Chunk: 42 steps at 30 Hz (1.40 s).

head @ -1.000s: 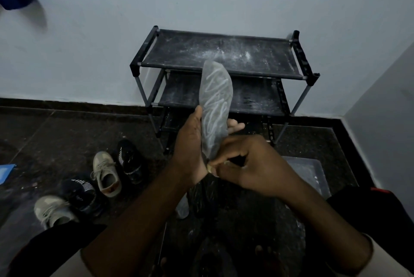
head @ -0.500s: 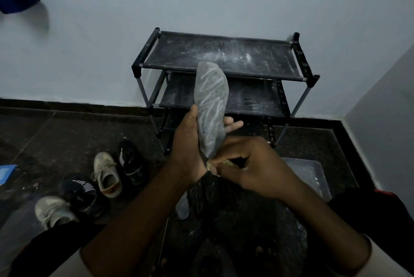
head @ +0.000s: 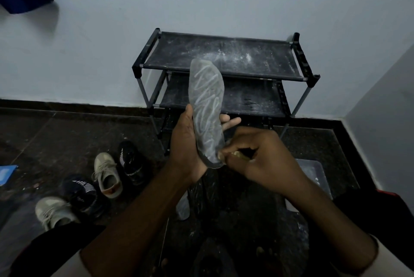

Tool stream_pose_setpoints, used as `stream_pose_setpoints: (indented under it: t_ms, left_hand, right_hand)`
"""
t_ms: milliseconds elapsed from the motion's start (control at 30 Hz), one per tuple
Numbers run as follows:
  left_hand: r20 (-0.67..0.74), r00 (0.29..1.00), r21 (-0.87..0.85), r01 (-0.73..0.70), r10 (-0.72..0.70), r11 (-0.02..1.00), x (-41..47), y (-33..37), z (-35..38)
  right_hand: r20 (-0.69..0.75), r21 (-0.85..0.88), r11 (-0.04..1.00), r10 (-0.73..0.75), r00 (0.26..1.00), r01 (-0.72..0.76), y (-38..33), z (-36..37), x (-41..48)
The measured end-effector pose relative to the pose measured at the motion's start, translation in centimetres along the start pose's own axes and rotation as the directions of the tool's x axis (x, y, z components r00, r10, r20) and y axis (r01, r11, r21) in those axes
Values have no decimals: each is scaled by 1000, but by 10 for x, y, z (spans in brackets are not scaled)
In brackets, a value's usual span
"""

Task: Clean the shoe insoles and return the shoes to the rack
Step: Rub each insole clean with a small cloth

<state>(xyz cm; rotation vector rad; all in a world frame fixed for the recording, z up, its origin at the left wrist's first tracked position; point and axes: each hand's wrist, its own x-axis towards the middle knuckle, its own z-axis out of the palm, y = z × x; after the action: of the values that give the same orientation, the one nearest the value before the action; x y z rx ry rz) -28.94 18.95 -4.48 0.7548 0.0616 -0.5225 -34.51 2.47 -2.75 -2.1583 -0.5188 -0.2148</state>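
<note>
Insole [head: 206, 106] tip further left; left hand [head: 186, 149] grip around it, right hand [head: 264, 160] grip around a yellowish object [head: 238, 154].

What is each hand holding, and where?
Left hand grips grey streaked shoe insole by lower half; right hand pinches small unidentifiable object at its bottom end.

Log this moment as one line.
phase: cleaning | left hand: holds insole toe up | right hand: pinches small yellowish item at insole's lower end | shoes: four on floor, left | rack: behind, dusty
</note>
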Motion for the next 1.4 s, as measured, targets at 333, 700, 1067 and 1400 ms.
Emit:
stream_pose_setpoints:
  t_ms: [333, 700, 1067, 1400]
  left_hand:
    - [-13, 998, -40, -60, 60, 997, -3, 4, 7]
    - [-32, 998, -79, -64, 62, 995, -5, 2, 12]
    - [-47, 994, -123, -106, 101, 987, -5, 4, 11]
    - [-4, 995, -113, -100, 100, 989, -5, 4, 10]
  right_hand:
    - [13, -31, 999, -20, 1000, 20, 2, 0, -5]
    - [34, -168, 985, -40, 999, 46, -3, 3, -7]
    - [75, 58, 991, 120, 990, -124, -12, 8, -7]
    - [51, 115, 978, 167, 985, -171, -14, 7, -6]
